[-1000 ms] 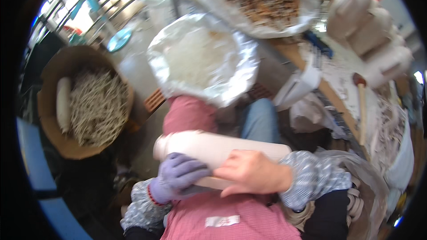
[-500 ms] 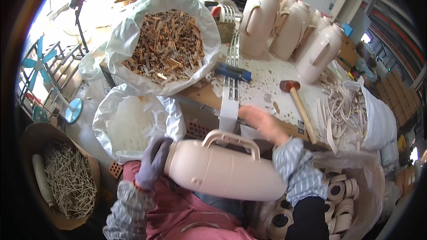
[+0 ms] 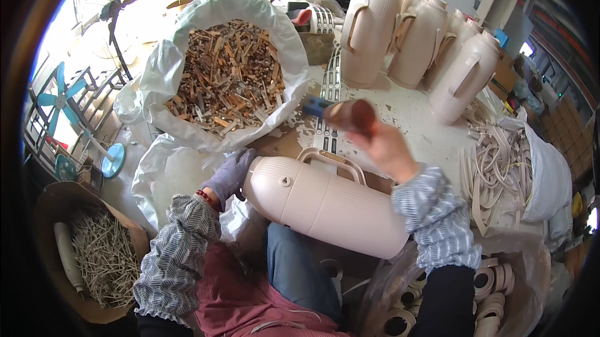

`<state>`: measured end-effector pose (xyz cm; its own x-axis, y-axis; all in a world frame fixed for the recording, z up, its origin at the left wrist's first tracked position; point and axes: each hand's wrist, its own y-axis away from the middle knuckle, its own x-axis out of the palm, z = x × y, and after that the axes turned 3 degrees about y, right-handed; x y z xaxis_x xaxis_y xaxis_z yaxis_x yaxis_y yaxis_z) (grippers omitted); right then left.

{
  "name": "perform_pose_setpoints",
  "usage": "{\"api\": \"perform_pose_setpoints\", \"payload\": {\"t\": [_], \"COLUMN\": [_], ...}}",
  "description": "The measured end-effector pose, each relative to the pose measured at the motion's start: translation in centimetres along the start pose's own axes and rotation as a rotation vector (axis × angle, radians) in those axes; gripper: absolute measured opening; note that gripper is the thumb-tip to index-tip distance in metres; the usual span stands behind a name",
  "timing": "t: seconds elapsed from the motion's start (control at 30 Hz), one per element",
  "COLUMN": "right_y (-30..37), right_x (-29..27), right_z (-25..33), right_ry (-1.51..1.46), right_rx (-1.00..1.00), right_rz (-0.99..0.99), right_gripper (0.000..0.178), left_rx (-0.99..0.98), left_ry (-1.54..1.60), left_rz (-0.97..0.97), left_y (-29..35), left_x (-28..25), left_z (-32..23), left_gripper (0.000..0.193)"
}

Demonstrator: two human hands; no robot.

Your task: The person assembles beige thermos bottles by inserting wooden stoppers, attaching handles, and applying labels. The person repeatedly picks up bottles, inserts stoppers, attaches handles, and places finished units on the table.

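Observation:
A beige vacuum flask body (image 3: 325, 202) lies on its side in front of me, tilted down toward the right, its handle (image 3: 334, 162) on the far side. My left hand (image 3: 226, 177), in a grey-purple glove, is closed round its left end. My bare right hand (image 3: 390, 152) is raised above the flask, closed on a mallet; the brown mallet head (image 3: 357, 117) is blurred by motion, and most of the handle is hidden. Behind the mallet a blue block (image 3: 314, 105) sits on a slotted metal strip (image 3: 327, 140) at the table's edge.
Several upright flask bodies (image 3: 369, 30) stand at the back of the white table (image 3: 406, 109). A sack of brown slivers (image 3: 294, 55) is at left. Nearby are a bag of pale strips (image 3: 556, 168), a bag of rings (image 3: 537, 268), a carton of sticks (image 3: 53, 202) and a blue fan (image 3: 60, 100).
My right hand has picked the mallet up off the table and brought it left, above the flask. The flask has risen toward the table edge, held by my left hand.

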<state>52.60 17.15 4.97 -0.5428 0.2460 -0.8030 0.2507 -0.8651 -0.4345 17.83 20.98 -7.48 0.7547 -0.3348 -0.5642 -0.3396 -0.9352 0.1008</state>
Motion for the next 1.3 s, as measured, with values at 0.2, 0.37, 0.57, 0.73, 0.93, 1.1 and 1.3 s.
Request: {"api": "perform_pose_setpoints", "payload": {"t": [0.2, 0.37, 0.57, 0.73, 0.93, 1.1, 1.3], "right_y": [-0.2, 3.1, 13.0, 38.6, 65.6, 63.0, 39.1], "right_x": [-0.1, -0.3, -4.1, -7.3, -12.0, -14.5, -9.0], "right_z": [1.0, -1.3, -7.9, -11.1, -9.7, -9.2, 1.4], "right_ry": [0.292, 0.15, 0.35, 0.614, 0.773, 0.636, 0.129], "right_rx": [0.03, 0.119, 0.192, 0.684, 2.116, 1.552, 0.678], "right_rz": [0.402, 0.455, -0.255, -0.684, -0.507, -0.305, -0.177], "right_gripper": [0.051, 0.046, 0.04, 0.032, 0.04, 0.038, 0.041], "left_rx": [0.078, 0.351, -0.007, 0.076, -0.144, -0.157, 0.07], "left_ry": [-0.106, -0.456, 0.58, 0.688, 0.799, 1.162, 0.468], "left_rz": [0.017, -0.038, -0.018, 0.071, -0.083, 0.061, -0.349], "left_y": [0.3, -0.1, -3.2, -4.5, -2.9, 3.6, 12.2], "left_x": [-0.4, -0.9, -1.4, -1.7, -0.2, 2.5, 0.7], "left_z": [-1.1, 2.4, 7.6, 10.0, 9.7, 8.2, 8.4], "left_gripper": [0.041, 0.079, 0.039, 0.04, 0.053, 0.043, 0.027]}}
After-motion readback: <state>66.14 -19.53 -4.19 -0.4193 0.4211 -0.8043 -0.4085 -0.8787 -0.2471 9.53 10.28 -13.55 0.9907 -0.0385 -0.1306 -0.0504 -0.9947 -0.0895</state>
